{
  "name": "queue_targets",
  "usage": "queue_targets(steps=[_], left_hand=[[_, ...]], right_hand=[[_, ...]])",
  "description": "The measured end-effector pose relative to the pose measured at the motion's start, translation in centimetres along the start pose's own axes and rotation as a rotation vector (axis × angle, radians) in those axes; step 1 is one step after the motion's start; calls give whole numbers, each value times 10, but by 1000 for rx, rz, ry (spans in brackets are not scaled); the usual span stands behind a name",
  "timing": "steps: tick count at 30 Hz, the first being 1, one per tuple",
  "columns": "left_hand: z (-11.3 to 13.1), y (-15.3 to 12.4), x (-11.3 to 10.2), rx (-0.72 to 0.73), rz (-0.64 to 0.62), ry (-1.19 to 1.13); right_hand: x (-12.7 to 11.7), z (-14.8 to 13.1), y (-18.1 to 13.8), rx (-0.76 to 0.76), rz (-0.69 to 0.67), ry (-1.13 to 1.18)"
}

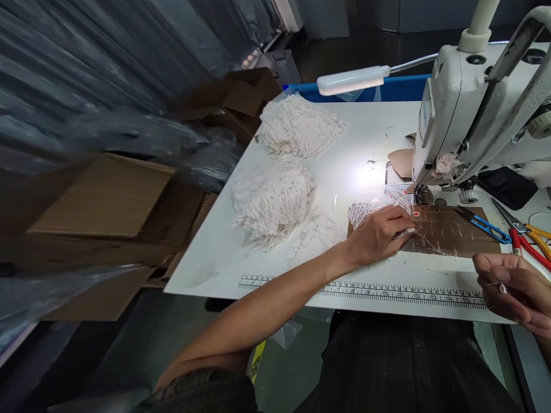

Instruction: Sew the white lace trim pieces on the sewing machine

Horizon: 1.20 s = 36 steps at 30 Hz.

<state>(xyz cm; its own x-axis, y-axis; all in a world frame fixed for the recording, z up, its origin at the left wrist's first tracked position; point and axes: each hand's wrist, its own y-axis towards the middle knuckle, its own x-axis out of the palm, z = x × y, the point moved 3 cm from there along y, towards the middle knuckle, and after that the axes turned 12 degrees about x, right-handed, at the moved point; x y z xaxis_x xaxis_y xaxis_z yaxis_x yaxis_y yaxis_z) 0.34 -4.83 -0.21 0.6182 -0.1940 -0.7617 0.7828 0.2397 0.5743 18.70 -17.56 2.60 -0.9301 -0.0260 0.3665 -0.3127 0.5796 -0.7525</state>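
Observation:
My left hand (382, 230) is closed on white lace (364, 212) in front of the sewing machine's needle area. A scrap of the lace shows beneath its fingertips, over a brown plate (447, 229) set on the table. My right hand (516, 289) hangs above the table's front right edge. Its thumb and fingers pinch a small white bit (503, 288) with what looks like a thin thread. Blue thread snips (486, 226) lie on the brown plate between the hands. The white sewing machine (456, 115) stands beyond them.
Lace heaps sit at the back (299, 126) and left (273, 201) of the white table. Scissors with red and orange handles (527, 229) lie at the right. A printed ruler (387, 293) runs along the front edge. A lamp (353, 80) hangs behind; cardboard boxes (103, 195) stand left.

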Motion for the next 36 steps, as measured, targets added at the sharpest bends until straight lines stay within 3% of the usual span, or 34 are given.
queue_targets(steps=[7,8,11,12,13,16,18,25,32,36], left_hand=[[22,5,-1,186,-26,299],[23,5,1,198,-30,309],[21,5,5,177,-58,262],[20,5,6,154,-59,223],[18,4,6,125,-54,179],[15,5,4,52,-15,66],[14,5,3,33,16,22],[13,4,1,-15,47,-39],[13,3,0,-25,106,-146],[13,4,-2,-25,126,-167]], right_hand=[[-14,1,8,-106,124,-289],[-17,-1,9,-143,225,-379],[-24,-16,6,-384,738,-685],[-23,-21,5,-455,844,-753],[-21,-24,6,-495,866,-793],[-10,-23,18,-505,636,-843],[-2,-21,25,-527,558,-879],[15,-23,36,-601,615,-981],[12,-24,37,-475,503,-883],[10,-24,40,-437,543,-840]])
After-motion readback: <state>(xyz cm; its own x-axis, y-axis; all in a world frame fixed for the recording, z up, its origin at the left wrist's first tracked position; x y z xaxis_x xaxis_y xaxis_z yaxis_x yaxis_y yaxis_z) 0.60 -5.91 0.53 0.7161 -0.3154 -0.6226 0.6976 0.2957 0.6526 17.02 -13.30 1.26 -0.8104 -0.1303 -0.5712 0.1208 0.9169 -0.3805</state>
